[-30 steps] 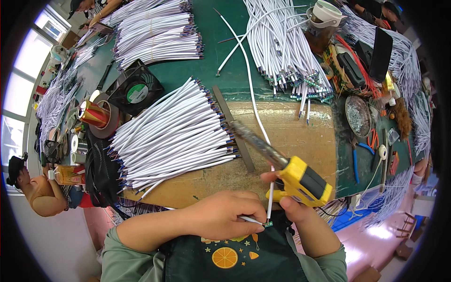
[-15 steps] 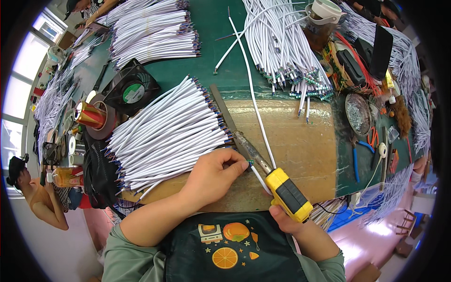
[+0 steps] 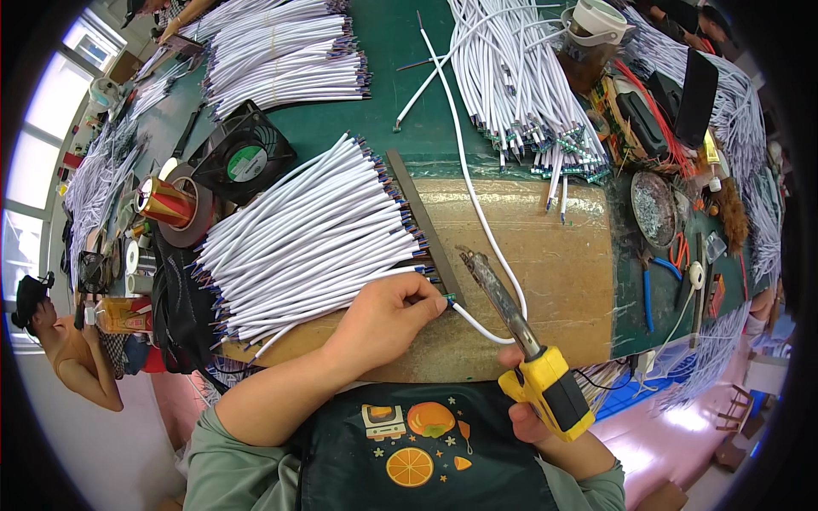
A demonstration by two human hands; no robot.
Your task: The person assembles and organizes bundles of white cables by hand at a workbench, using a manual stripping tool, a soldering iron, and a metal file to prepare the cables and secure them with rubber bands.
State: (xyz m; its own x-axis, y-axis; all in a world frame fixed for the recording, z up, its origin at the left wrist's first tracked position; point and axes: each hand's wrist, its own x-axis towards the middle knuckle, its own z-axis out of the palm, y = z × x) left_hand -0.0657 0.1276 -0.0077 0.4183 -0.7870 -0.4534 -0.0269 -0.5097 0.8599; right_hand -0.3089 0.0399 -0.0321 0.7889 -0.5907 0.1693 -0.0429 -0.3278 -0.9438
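My left hand (image 3: 383, 322) is closed in a pinch on the end of a white cable (image 3: 482, 326), where a tiny green board (image 3: 451, 299) shows at the fingertips. From there the cable bends past my right hand and runs away up the table. A yellow and black soldering gun (image 3: 555, 390) is held in my right hand (image 3: 527, 417), its fingers partly hidden behind the handle. The gun's dark metal tip points away from me, over the board and apart from the green piece. Left of my left hand lies a stack of white cables (image 3: 311, 221) with coloured wire ends.
A flat metal bar (image 3: 422, 226) lies along the stack's wire ends. Behind it stand a black fan (image 3: 243, 157) and a tape roll (image 3: 198, 217). More cables with green ends (image 3: 528, 94) lie at the far right, near a round dish (image 3: 653, 209) and blue-handled pliers (image 3: 649, 298).
My right hand has drawn the soldering gun right and toward me, so its tip is farther from the green board. My left hand keeps its pinch almost in place.
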